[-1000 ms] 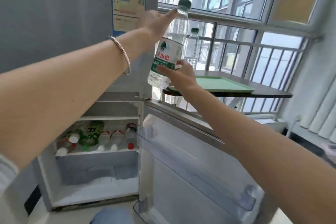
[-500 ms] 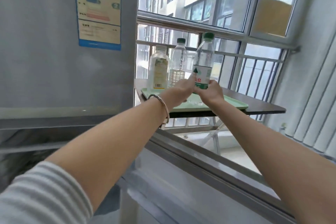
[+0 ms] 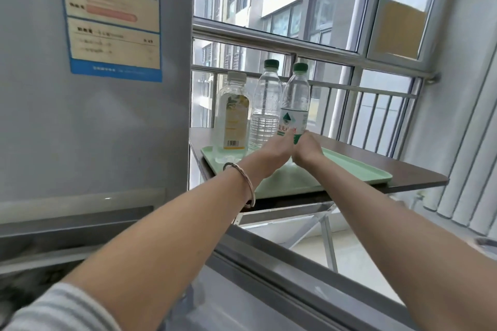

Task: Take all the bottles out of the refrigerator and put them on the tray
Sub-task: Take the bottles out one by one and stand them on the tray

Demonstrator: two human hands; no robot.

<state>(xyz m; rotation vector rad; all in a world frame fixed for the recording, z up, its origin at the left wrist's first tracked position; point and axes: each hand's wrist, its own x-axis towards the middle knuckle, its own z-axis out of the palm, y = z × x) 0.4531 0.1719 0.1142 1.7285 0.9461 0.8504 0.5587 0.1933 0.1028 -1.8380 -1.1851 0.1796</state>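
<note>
A clear water bottle with a green cap and green-and-white label [image 3: 295, 105] stands upright on the light green tray [image 3: 349, 169]. My left hand [image 3: 274, 150] and my right hand [image 3: 306, 149] both wrap its lower part. Left of it on the tray stand another green-capped clear bottle [image 3: 265, 105] and a white-capped bottle with a yellow label [image 3: 232, 113]. The grey refrigerator [image 3: 94, 115] fills the left of the view; its inside is out of sight.
The tray lies on a dark brown table [image 3: 403, 169] on a metal frame, by a railed window [image 3: 295, 51]. The open fridge door's top edge [image 3: 295, 277] runs across below my arms. White blinds [image 3: 470, 142] hang at the right.
The bottle has gone from mid-air beside the fridge down onto the tray, next to the two others. My view has lifted off the open fridge shelf toward the table.
</note>
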